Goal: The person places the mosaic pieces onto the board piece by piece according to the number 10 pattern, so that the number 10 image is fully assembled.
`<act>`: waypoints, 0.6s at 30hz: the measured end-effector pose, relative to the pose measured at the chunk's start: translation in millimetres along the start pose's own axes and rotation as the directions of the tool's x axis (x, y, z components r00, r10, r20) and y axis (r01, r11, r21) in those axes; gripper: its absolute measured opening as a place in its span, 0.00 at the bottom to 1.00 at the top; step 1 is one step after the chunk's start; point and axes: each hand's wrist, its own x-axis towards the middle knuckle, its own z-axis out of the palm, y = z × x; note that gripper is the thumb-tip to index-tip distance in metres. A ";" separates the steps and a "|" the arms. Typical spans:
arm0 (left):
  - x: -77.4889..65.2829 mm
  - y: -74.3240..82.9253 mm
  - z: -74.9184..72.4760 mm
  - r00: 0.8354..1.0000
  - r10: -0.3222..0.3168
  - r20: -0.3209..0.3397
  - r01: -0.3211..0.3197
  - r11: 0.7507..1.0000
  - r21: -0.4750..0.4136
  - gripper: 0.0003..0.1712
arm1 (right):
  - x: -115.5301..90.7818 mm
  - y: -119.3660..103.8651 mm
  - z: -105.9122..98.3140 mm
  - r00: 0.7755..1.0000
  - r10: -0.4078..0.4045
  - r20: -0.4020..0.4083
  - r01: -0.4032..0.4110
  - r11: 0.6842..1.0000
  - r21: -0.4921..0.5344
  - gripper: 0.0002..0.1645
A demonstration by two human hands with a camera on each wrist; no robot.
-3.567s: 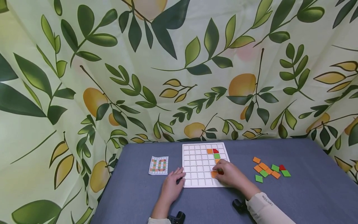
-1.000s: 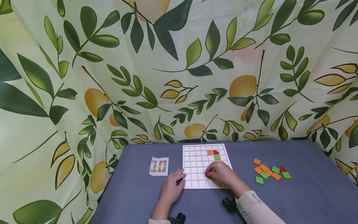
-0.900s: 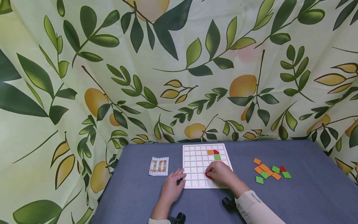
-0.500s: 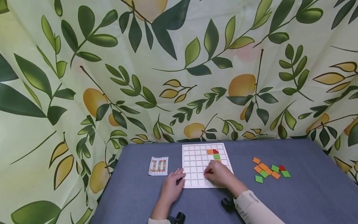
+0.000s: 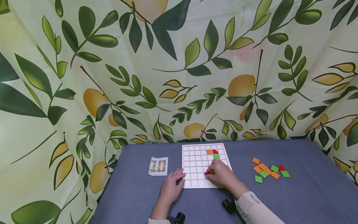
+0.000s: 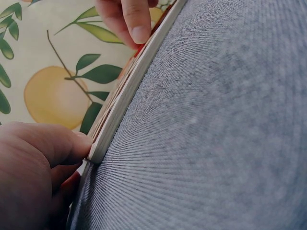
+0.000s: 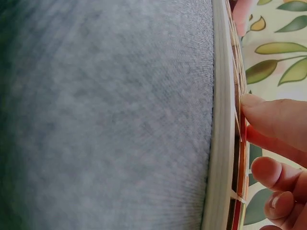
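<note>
1. White grid board [image 5: 193,161]: landmark; red tile [image 5: 206,174] on it, mid-width, toward the near edge; long axis indiscernible.
2. Right hand [image 5: 221,175]: nearer, over the board's right half, pinching the tile leftward of its palm.
3. Left hand [image 5: 171,185]: fingers relaxed, touching the board's left edge.

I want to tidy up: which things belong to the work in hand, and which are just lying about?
Likely belongs:
white rectangular gridded board
flat red tile at the right hand
flat orange, green and red tiles, placed or loose
small white card with coloured squares

Surroundings only:
blue-grey tablecloth
leaf-patterned fabric backdrop
</note>
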 end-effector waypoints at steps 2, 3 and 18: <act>-0.2 0.6 -0.3 1.000 -0.007 0.003 0.007 1.000 0.005 0.14 | -0.2 0.4 -0.1 1.000 -0.013 0.008 0.013 1.000 -0.007 0.03; -0.3 1.0 -0.5 1.000 -0.010 0.003 0.010 1.000 0.007 0.14 | -0.4 0.6 -0.1 1.000 -0.025 0.009 0.025 1.000 -0.010 0.03; -0.1 1.6 -1.1 1.000 0.013 -0.004 -0.013 1.000 0.022 0.13 | -4.3 3.0 -7.0 1.000 0.023 0.009 -0.023 1.000 0.020 0.04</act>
